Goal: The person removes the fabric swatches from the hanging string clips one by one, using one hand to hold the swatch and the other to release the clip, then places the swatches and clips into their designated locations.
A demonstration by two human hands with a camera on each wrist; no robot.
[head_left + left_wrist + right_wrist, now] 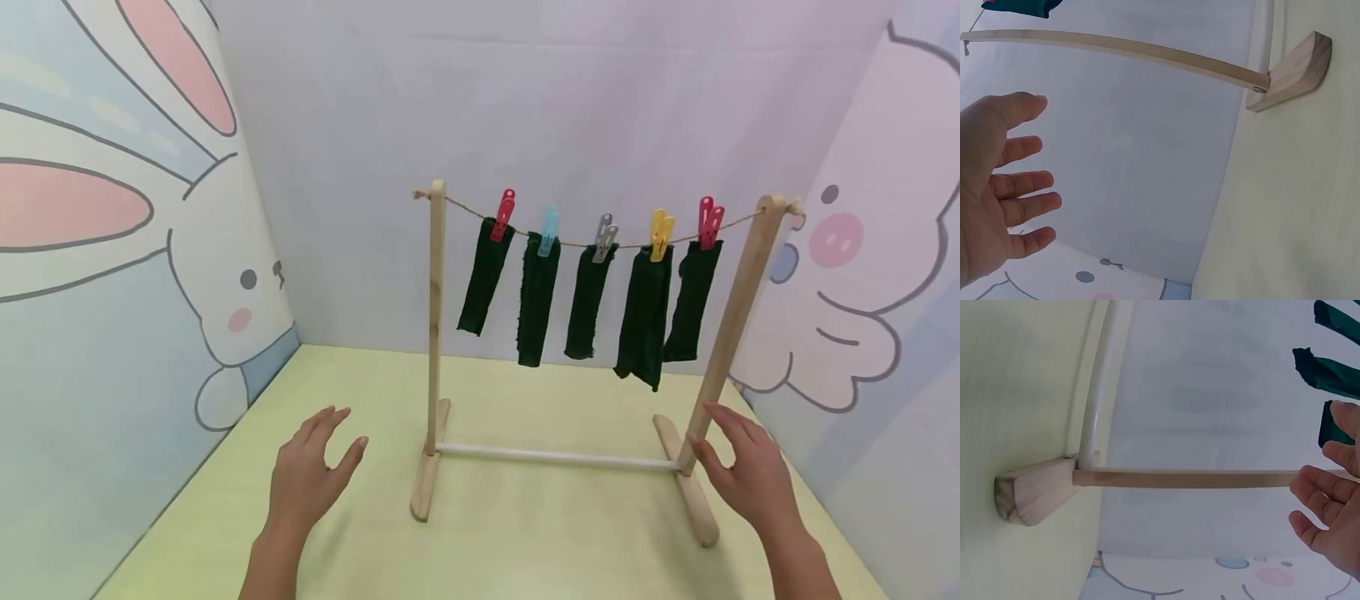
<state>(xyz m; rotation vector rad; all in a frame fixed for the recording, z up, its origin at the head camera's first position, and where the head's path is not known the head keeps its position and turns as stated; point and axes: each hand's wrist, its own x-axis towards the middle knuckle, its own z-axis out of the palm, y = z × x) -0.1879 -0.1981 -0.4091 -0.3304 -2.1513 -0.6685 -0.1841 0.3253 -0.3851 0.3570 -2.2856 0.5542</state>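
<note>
A small wooden drying rack (437, 317) stands on the table, with a string (577, 244) tied between its two posts. From the string hang several dark green cloth strips (538, 304), each under a clothespin: a red clothespin (504, 215) at either end, and light blue (549, 232), grey (604, 239) and yellow (661, 235) ones between. My left hand (306, 475) hovers left of the rack, fingers spread and holding nothing. On the other side my right hand (746, 471) is held up near the right post (731, 342), its fingers relaxed; contact with the post cannot be made out.
A white rod (558, 456) joins the rack's two wooden feet (424, 492). Pale yellow tabletop (525, 542) lies in front. Behind stands a plain light wall (360, 208); cartoon-printed panels rise at the left (97, 350) and right (900, 450).
</note>
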